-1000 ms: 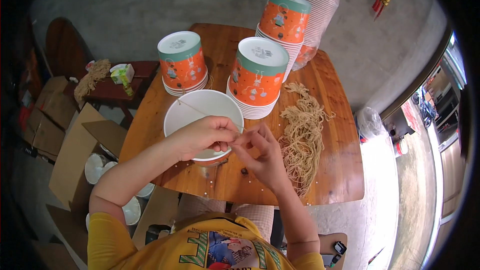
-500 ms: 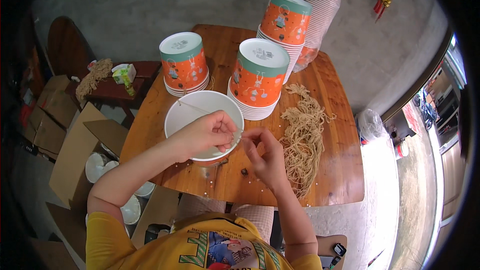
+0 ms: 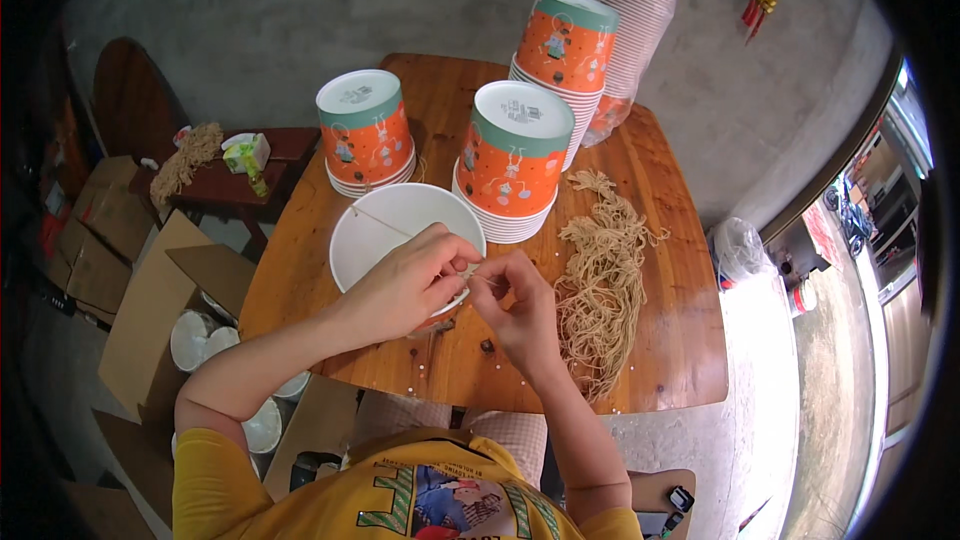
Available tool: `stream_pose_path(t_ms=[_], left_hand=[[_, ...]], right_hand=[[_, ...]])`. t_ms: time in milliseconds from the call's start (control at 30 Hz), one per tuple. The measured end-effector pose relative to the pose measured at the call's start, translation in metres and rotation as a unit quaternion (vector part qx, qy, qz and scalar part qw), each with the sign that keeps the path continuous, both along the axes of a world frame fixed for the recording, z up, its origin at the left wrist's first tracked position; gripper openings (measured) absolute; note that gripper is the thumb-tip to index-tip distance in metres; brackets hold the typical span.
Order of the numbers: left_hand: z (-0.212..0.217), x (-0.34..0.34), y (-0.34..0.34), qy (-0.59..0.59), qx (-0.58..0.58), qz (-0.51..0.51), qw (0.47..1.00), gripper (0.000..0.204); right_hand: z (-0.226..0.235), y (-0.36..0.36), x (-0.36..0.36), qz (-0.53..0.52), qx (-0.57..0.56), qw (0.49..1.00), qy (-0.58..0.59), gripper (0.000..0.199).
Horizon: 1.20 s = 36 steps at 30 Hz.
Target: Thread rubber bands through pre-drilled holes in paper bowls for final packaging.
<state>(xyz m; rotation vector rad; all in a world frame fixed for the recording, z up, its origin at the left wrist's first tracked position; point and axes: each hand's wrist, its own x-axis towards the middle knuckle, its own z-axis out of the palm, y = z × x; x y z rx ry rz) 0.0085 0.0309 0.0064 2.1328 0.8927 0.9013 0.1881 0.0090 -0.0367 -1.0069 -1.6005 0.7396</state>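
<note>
A large paper bucket (image 3: 362, 252), white inside, stands mouth up on the wooden table in front of me. A thin tan string (image 3: 385, 224) runs from its far left rim across the opening to my fingers. My left hand (image 3: 405, 285) pinches the string over the near right rim. Facing it, my right hand (image 3: 520, 308) also has thumb and fingers closed on the string, and the fingertips of both hands almost meet. The exact grip is too small to make out. A heap of loose tan strings (image 3: 600, 300) lies right of my right hand.
Upside-down stacks of orange and green buckets stand at the back left (image 3: 365, 135), middle (image 3: 515, 165) and farther back (image 3: 567, 45). Behind them leans a plastic-wrapped stack (image 3: 635, 10). Small white beads dot the wooden table (image 3: 680, 310). An open carton (image 3: 150, 310) holds wrapped white items.
My hands have drawn closer together at the near right rim, the right one shifting slightly left. The left fingers have curled tighter on the string.
</note>
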Motion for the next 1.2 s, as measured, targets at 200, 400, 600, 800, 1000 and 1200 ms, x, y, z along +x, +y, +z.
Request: stream_pose_path(t_ms=[200,400,600,800,1000,1200], left_hand=[[0.000,-0.003,0.002,0.044,-0.027,0.020,0.998,0.007],[0.001,-0.001,-0.003,0.074,0.051,0.061,0.994,0.009],[-0.007,0.001,0.001,0.000,-0.094,0.075,0.993,0.008],[-0.008,0.001,0.003,-0.032,-0.138,0.075,0.987,0.011],[-0.016,0.002,0.008,-0.075,-0.176,0.056,0.980,0.010],[-0.014,0.003,0.010,-0.076,-0.172,0.023,0.982,0.012]], right_hand=[[0.000,-0.002,-0.002,-0.015,-0.001,0.999,-0.033,0.010],[0.002,-0.005,-0.005,-0.059,0.060,0.993,-0.082,0.014],[0.002,-0.005,-0.004,-0.078,0.120,0.979,-0.145,0.016],[0.002,-0.005,-0.004,-0.073,0.124,0.979,-0.146,0.016],[0.001,-0.006,-0.004,-0.062,0.103,0.986,-0.114,0.014],[0.000,-0.005,-0.004,-0.081,0.088,0.990,-0.079,0.012]])
